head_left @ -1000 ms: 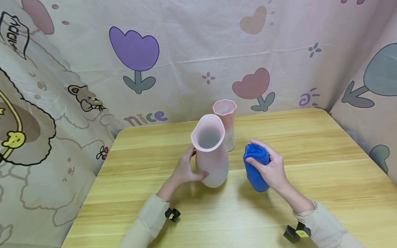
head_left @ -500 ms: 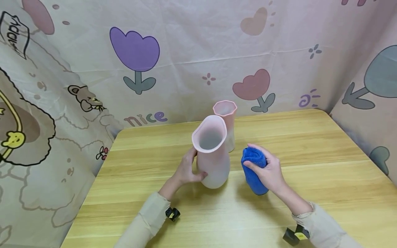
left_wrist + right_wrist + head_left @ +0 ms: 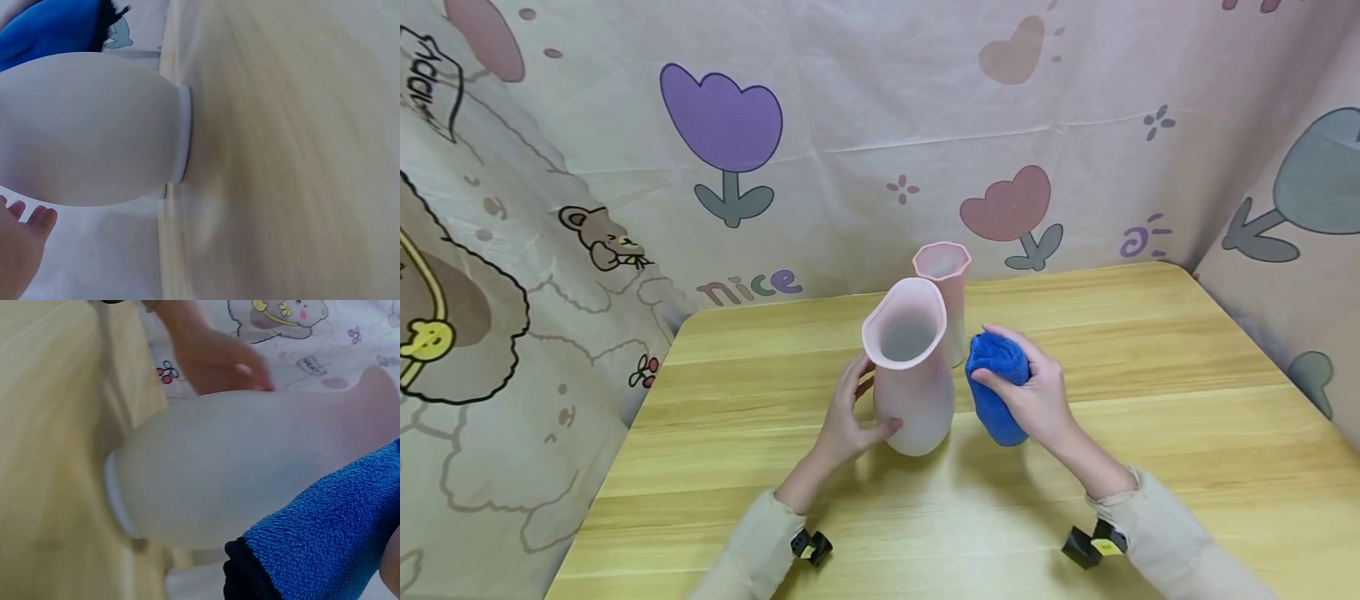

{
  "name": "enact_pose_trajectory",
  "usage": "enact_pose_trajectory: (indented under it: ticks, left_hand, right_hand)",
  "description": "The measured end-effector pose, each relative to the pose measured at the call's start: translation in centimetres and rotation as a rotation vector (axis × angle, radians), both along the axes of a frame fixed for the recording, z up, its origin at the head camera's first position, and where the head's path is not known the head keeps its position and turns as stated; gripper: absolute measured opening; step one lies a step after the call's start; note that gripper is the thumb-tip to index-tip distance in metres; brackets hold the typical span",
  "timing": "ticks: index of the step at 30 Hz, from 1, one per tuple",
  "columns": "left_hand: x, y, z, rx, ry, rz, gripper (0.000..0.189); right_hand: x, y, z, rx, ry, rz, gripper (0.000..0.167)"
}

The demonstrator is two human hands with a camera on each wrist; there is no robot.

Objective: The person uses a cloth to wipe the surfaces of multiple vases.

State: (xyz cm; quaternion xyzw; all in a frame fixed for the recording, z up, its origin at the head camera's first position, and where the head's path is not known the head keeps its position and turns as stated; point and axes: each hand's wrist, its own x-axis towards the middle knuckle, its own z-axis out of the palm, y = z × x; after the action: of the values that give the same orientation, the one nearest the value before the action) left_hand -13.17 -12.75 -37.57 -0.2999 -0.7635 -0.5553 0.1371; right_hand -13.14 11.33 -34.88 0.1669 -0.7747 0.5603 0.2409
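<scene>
A pink-to-white frosted vase (image 3: 914,408) with a wavy rim stands upright on the table. My left hand (image 3: 842,425) holds it lightly from the left, its thumb on the front and the other fingertips partly hidden behind. In the left wrist view, fingers show beside the vase's pale body (image 3: 94,131). My right hand (image 3: 1043,398) grips a folded blue towel (image 3: 997,392) just right of the vase. From the right wrist, the towel (image 3: 325,531) appears in front of the vase (image 3: 219,462); whether they touch cannot be told.
A second, slimmer pink vase (image 3: 953,292) stands right behind the first, partly covered by it. The light wooden table (image 3: 1150,358) meets a printed fabric curtain (image 3: 850,100) at its back and left.
My right hand has carried the towel left and slightly up, closer to the vase. The vase has barely moved; my left hand's fingers have shifted slightly on its side.
</scene>
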Motion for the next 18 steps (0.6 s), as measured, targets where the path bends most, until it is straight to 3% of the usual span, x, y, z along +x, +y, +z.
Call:
enact_pose_trajectory:
  ticks: [9, 13, 18]
  left_hand:
    - [0.5, -0.2, -0.7, -0.013, -0.01, 0.035, 0.078]
    - [0.7, -0.2, -0.8, -0.021, -0.005, 0.045, 0.076]
    - [0.8, -0.3, -0.8, -0.019, -0.002, 0.042, 0.073]
  right_hand:
    - [-0.8, -1.7, 2.4, -0.086, 0.163, 0.049, 0.061]
    - [-1.1, -2.5, 2.2, -0.104, 0.199, 0.071, 0.066]
    - [-1.3, -3.4, 1.6, -0.109, 0.218, 0.029, 0.063]
